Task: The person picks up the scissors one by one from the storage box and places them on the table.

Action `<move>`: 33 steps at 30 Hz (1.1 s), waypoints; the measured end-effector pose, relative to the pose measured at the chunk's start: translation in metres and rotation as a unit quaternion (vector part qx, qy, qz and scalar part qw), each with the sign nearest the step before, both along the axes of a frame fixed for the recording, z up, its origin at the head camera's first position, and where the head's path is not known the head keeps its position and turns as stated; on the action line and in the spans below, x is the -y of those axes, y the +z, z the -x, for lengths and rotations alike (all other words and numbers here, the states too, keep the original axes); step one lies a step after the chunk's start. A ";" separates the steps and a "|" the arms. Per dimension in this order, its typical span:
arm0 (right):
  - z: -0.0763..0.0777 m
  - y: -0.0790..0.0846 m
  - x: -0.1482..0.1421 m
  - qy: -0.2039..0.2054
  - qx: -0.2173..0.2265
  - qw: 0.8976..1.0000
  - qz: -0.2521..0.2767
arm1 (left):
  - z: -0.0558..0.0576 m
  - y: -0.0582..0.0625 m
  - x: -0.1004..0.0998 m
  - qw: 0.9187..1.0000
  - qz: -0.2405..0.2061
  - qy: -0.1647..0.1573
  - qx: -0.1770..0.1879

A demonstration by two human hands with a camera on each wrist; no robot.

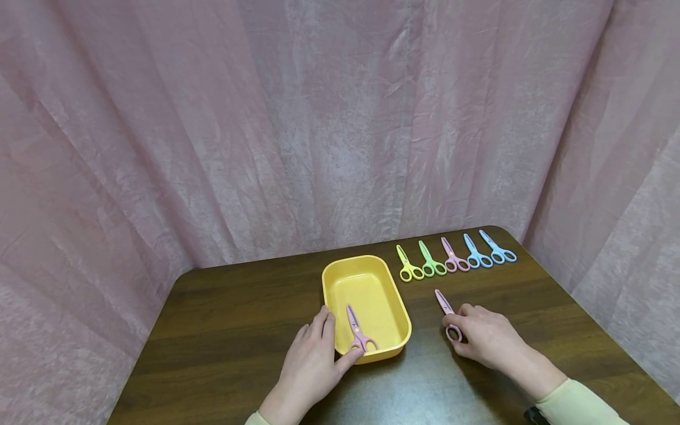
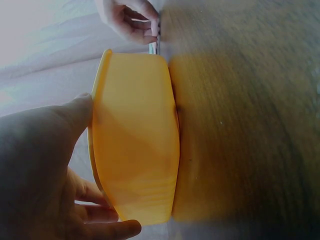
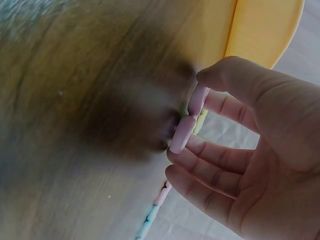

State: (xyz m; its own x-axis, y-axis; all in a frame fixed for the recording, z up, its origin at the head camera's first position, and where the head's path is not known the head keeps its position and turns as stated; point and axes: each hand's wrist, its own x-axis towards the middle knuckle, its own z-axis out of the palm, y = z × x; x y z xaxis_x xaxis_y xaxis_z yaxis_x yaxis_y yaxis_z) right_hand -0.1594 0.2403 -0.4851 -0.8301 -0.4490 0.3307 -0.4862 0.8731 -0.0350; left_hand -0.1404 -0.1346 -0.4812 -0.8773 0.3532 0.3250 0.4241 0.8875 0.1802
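My left hand holds the near left corner of a yellow plastic tray, thumb at the front rim and fingers along the left side. In the left wrist view, the tray's outer wall fills the middle, beside that hand's thumb. Inside the tray lies a pair of pink scissors, handles toward me. To the right of the tray, my right hand pinches the handles of another pair of pink scissors, its blades pointing away from me. The right wrist view shows those pink handles between thumb and fingers.
Along the back right of the brown wooden table runs a row of scissors: yellow, green, pink and two blue pairs. Pink curtains hang behind the table and at its sides.
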 end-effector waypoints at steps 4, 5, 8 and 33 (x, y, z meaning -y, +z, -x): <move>-0.001 -0.002 -0.001 -0.002 -0.002 1.000 0.003 | 0.000 0.000 0.000 1.000 0.000 -0.001 -0.003; -0.001 -0.002 -0.001 -0.003 -0.004 1.000 0.004 | 0.000 0.000 0.000 1.000 0.000 -0.001 -0.004; -0.003 -0.003 0.000 -0.004 -0.013 1.000 0.009 | 0.000 0.000 0.000 1.000 0.000 -0.002 -0.005; -0.036 0.006 0.007 -0.033 0.097 0.994 -0.028 | 0.001 -0.001 0.000 1.000 0.006 -0.001 -0.009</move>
State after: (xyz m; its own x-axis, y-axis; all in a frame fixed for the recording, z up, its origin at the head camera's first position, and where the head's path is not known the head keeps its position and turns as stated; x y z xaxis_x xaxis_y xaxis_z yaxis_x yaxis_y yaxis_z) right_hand -0.1233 0.2332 -0.4793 -0.9038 -0.4051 0.1380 -0.4171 0.9060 -0.0719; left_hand -0.1413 -0.1350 -0.4817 -0.8711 0.3581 0.3360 0.4280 0.8891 0.1622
